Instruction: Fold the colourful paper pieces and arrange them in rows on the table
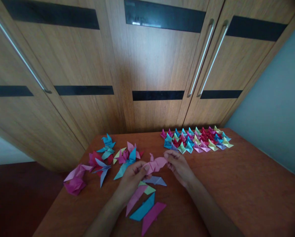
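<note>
Both my hands hold one folded pink paper piece [155, 164] just above the brown table [236, 191]. My left hand [131, 177] pinches its left end, fingers closed. My right hand [178, 164] grips its right end, fingers curled. Directly below my hands lie flat folded paper strips [147, 207] in pink, blue, green and lilac. To the left sits a loose heap of folded paper shapes [105, 158] in pink, blue and magenta.
A tidy block of several small folded paper units [197, 140] in mixed colours lies at the table's back right. Wooden wardrobe doors [149, 65] with metal handles rise behind the table. A pale wall [281, 108] stands on the right.
</note>
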Demonstrator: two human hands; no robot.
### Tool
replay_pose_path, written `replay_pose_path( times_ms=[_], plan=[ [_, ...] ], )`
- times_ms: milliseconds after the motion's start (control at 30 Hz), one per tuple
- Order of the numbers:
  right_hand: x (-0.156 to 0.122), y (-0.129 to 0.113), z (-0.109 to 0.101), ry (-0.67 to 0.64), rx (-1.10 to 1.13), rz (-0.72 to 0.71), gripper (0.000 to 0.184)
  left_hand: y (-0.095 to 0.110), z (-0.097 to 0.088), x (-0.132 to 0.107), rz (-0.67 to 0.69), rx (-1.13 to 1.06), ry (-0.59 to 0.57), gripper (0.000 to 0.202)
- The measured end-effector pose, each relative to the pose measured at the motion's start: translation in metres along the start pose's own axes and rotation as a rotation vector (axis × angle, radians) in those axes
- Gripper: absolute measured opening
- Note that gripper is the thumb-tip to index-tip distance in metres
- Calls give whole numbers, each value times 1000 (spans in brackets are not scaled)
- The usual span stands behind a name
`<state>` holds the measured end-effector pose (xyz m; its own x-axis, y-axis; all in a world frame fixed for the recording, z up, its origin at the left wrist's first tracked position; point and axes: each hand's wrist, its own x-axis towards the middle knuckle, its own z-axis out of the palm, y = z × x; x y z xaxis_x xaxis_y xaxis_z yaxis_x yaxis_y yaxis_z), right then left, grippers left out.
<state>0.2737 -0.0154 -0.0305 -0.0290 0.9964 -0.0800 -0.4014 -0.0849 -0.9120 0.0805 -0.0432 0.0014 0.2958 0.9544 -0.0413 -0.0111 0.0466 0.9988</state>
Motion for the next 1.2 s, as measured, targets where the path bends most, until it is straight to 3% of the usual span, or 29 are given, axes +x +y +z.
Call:
replay_pose_path(
  times_ms=[200,500,700,833,1000,1200],
  plan=[
    [1,-4,0,39,-222,-87,28,-1,1,2,-17,52,53,29],
    [5,1,-2,57,-347,-135,32,1,1,1,-49,51,97,30],
    [-8,-1,2,226,-687,-451,25,-3,2,2,-68,34,135,29],
    [-37,-2,9,148,-858,-593,22,-6,2,3,-64,49,147,29],
    [-59,10,14,111,-976,-598,16,-7,4,2,-55,67,133,28],
    [-54,21,16,105,-1002,-530,16,-14,12,0,42,60,36,26]
  ],
)
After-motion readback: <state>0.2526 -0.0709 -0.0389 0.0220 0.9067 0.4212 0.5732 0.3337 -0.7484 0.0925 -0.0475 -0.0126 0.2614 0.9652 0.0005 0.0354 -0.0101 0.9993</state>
